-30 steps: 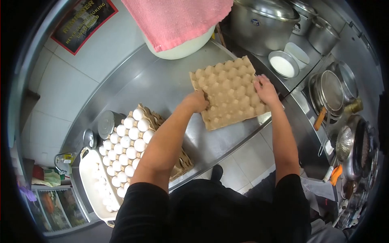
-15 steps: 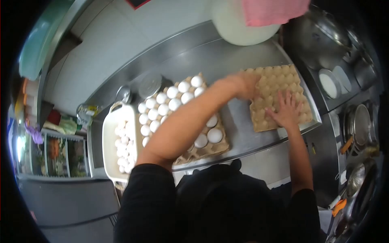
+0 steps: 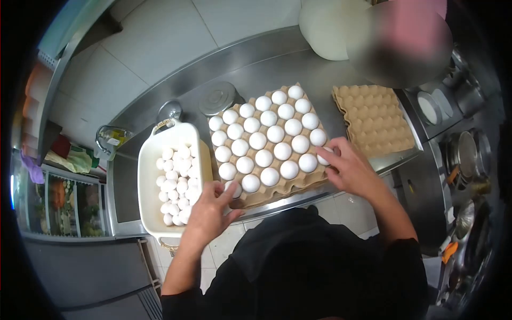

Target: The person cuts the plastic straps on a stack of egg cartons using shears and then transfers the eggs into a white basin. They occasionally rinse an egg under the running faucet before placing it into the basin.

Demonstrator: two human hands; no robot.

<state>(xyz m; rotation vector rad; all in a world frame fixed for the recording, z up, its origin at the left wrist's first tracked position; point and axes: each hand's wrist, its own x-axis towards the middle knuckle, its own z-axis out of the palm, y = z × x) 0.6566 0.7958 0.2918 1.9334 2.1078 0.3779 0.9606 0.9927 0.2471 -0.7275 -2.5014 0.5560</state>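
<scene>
A cardboard egg tray [image 3: 298, 184] filled with rows of white eggs [image 3: 274, 133] lies on the steel counter in front of me. At its near left corner, my left hand [image 3: 209, 210] has its fingers curled around an egg [image 3: 235, 189] sitting in the tray. My right hand [image 3: 348, 169] pinches another egg [image 3: 324, 156] at the near right corner, with the index finger over it and the thumb below. To the left, a cream tub [image 3: 145, 186] contains a pile of white eggs [image 3: 178, 181].
Empty egg trays [image 3: 376, 120] lie at the counter's right end. Behind the eggs stands a round metal lid or tin [image 3: 217, 97], with a metal ladle-like item [image 3: 169, 110] beside the tub. A pale round container [image 3: 325, 32] and pink cloth [image 3: 413, 26] are at the back. Pans [image 3: 472, 154] hang or stand far right.
Both hands have left the empty trays at the right and come to the near corners of the full egg tray. My left arm no longer crosses over the eggs. The view has shifted.
</scene>
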